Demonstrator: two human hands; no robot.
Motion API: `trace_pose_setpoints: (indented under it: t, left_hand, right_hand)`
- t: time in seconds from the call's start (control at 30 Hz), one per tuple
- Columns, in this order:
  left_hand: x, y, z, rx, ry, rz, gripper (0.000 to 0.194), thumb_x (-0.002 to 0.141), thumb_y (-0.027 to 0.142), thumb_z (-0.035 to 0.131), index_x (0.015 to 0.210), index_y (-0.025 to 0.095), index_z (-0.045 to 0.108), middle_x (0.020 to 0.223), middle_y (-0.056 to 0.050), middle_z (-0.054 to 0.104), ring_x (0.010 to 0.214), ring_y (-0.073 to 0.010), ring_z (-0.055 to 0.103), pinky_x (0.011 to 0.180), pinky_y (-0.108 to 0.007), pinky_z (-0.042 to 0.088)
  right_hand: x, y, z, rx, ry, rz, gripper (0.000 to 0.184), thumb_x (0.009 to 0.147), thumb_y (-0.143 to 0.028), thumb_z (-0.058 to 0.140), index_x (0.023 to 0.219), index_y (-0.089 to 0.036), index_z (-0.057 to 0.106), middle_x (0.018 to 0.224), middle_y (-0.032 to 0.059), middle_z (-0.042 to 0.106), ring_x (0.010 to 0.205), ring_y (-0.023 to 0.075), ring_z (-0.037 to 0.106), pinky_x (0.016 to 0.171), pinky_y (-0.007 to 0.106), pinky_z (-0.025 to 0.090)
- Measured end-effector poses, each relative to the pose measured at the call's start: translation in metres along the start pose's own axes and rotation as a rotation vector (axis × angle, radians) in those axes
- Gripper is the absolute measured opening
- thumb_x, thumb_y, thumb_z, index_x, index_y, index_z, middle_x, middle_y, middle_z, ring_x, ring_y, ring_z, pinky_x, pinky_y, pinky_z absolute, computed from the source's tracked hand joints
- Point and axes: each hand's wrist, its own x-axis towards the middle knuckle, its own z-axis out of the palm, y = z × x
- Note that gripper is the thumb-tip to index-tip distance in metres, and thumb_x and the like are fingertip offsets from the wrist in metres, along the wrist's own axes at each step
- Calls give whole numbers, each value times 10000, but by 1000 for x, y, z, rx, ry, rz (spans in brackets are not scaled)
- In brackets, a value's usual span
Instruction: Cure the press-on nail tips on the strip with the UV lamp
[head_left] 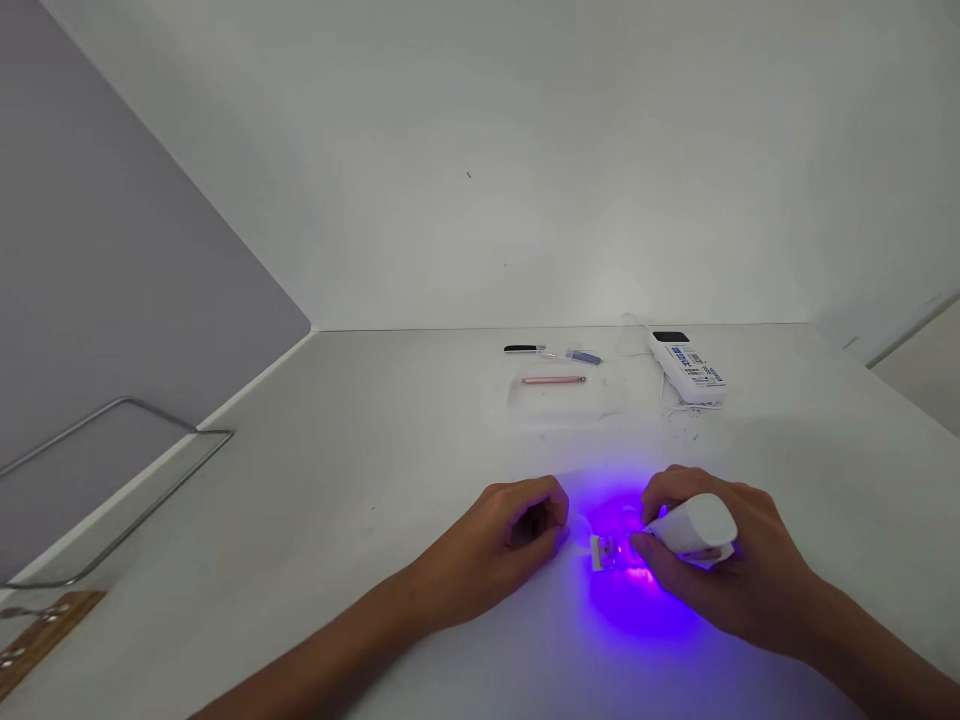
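My right hand [720, 545] is wrapped round a white handheld UV lamp [694, 522], which throws bright violet light onto the tabletop. In that glow, just left of the lamp, lies a small clear piece with a white end [598, 552]; the glare hides its details. My left hand [521, 530] rests on the table a little to the left of this piece. Its fingers are curled, with thumb and forefinger brought close together. Whether anything is pinched between them cannot be made out.
On the white table [337, 450] behind my hands lie a pink pen-like stick [553, 380], a black-handled tool [523, 349] and a blue-ended tool [583, 357]. A white power bank [688, 368] with cable is at back right. A metal wire frame [161, 490] stands at left, above a wooden clipboard [49, 635].
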Motion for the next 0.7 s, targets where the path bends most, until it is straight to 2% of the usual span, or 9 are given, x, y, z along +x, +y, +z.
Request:
trace_pose_setpoints:
  t: [0.7]
  left_hand:
    - [1, 0, 0, -10, -1, 14, 71, 877, 214, 519, 807, 201, 526, 704, 42, 484, 609, -117, 376, 560, -243, 314]
  right_hand:
    - [0, -1, 1, 13, 11, 0, 89, 920, -193, 622, 918, -255, 558, 683, -59, 635, 514, 89, 581, 481, 184, 490]
